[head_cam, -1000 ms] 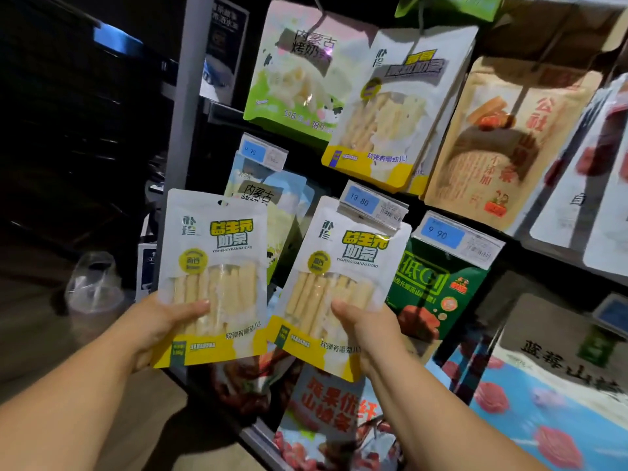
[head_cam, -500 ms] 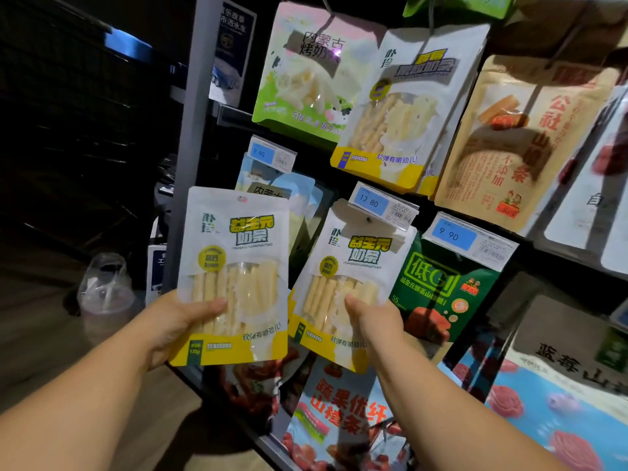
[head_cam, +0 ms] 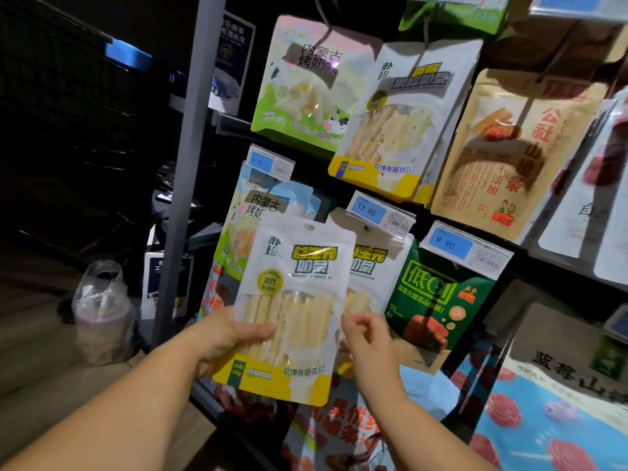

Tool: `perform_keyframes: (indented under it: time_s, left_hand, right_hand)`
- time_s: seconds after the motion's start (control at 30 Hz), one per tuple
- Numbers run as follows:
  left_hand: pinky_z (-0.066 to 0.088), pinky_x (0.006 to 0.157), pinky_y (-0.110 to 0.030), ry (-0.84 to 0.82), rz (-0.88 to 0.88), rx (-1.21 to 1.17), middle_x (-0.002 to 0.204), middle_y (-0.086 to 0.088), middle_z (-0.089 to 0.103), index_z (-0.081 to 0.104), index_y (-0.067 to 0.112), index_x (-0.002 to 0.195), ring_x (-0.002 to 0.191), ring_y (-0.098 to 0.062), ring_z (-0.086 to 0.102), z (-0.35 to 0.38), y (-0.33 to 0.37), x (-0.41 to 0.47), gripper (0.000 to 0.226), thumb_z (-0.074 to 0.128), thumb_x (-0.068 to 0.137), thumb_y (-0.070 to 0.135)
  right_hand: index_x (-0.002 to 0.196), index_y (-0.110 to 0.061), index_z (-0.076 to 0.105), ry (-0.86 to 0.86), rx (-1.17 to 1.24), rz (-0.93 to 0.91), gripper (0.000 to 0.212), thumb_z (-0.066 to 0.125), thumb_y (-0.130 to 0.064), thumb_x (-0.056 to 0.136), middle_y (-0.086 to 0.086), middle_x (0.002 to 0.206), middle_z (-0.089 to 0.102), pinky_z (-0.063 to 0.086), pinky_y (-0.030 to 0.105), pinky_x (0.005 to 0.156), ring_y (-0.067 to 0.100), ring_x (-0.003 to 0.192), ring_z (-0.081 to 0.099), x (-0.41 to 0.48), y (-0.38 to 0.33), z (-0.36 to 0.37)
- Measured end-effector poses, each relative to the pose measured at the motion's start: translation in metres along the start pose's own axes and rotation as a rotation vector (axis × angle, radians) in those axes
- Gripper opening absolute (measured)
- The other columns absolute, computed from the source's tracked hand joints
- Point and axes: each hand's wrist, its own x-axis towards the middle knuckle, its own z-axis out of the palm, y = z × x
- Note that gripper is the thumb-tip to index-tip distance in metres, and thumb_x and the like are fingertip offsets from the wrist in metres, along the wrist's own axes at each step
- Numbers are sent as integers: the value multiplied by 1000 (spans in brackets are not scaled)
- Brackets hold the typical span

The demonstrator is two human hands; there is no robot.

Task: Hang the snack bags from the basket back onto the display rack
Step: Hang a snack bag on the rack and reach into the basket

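1. Our left hand point(head_cam: 231, 338) grips the white-and-yellow snack bag point(head_cam: 292, 300) at its lower left, thumb across the front. The bag is upright before the display rack point(head_cam: 190, 164), overlapping a matching bag point(head_cam: 373, 266) that hangs under the 13.80 price tag point(head_cam: 380, 214).
2. Our right hand point(head_cam: 367, 338) is at the held bag's right edge, fingers curled; we cannot tell whether it pinches anything.
3. We judge this the hanging step, since the bag is not yet hooked.
4. Next we must raise its hang hole point(head_cam: 309, 227) to the hook, probably behind that tag, and slide it on.
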Motion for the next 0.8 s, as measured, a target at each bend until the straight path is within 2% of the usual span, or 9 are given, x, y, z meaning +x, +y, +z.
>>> perform_keyframes:
  time_s: [0.07, 0.1, 0.13, 0.17, 0.27, 0.43, 0.53, 0.6, 0.8]
  left_hand:
    - [60, 66, -31, -15, -11, -7, 104, -18, 74, 66, 0, 114, 85, -26, 74, 12, 1, 2, 57, 86, 61, 7]
    - [60, 68, -31, -31, -17, 4, 106, -19, 73, 66, 1, 114, 86, -26, 74, 17, 1, 3, 53, 84, 64, 2]
    - [60, 71, -32, -48, -17, 20, 108, -19, 73, 66, 2, 114, 88, -26, 73, 22, 1, 5, 53, 85, 64, 1]
    - [60, 73, -33, -63, -14, 34, 109, -19, 73, 66, 3, 114, 90, -26, 73, 27, 0, 7, 53, 85, 64, 2]
    - [59, 78, -33, -67, 1, 32, 106, -15, 74, 67, 5, 112, 92, -24, 73, 38, 1, 12, 47, 76, 66, 9]
    - [59, 76, -30, -61, 15, 12, 106, -13, 75, 67, 5, 115, 93, -24, 73, 50, 1, 26, 38, 72, 78, 3]
    - [59, 73, -27, -25, 31, 23, 105, -12, 75, 67, 8, 113, 93, -23, 73, 55, 0, 33, 33, 72, 81, 1]
    - [58, 75, -27, 1, 42, 47, 105, -11, 75, 68, 9, 111, 95, -23, 73, 57, 0, 36, 31, 74, 81, 2]
    - [57, 84, -34, 63, 100, 127, 97, -6, 77, 70, 14, 104, 93, -24, 73, 61, 1, 43, 28, 79, 78, 10]
  right_hand:
    - [116, -19, 56, -165, 43, 121, 68, 72, -68, 71, -9, 100, 61, 49, 35, 92, 9, 95, 59, -1, 3, 5]
    - [123, -24, 55, -187, 58, 154, 86, 74, -76, 58, -10, 113, 63, 49, 42, 99, 11, 107, 61, -1, 6, 8]
    - [124, -30, 55, -186, 78, 154, 89, 77, -76, 52, -10, 119, 66, 49, 47, 101, 14, 112, 62, 0, 11, 9]
    - [121, -34, 57, -175, 87, 136, 81, 80, -69, 53, -9, 118, 69, 50, 49, 99, 16, 110, 65, 0, 14, 7]
    - [115, -31, 62, -143, 111, 93, 58, 78, -49, 61, -5, 110, 73, 52, 51, 95, 19, 103, 69, 4, 14, -2]
    - [109, -30, 63, -61, 176, 86, 47, 77, -37, 65, -6, 104, 75, 54, 52, 93, 19, 99, 71, 10, 14, -9]
    - [107, -27, 63, -1, 176, 85, 33, 78, -21, 79, -3, 99, 75, 55, 51, 91, 19, 94, 72, 16, 16, -11]
    - [107, -24, 63, 22, 196, 91, 30, 76, -13, 82, -1, 98, 75, 56, 50, 90, 20, 92, 72, 18, 16, -12]
    - [107, -22, 64, 70, 219, 113, 29, 76, -10, 83, 1, 100, 75, 55, 52, 91, 23, 95, 72, 25, 19, -13]
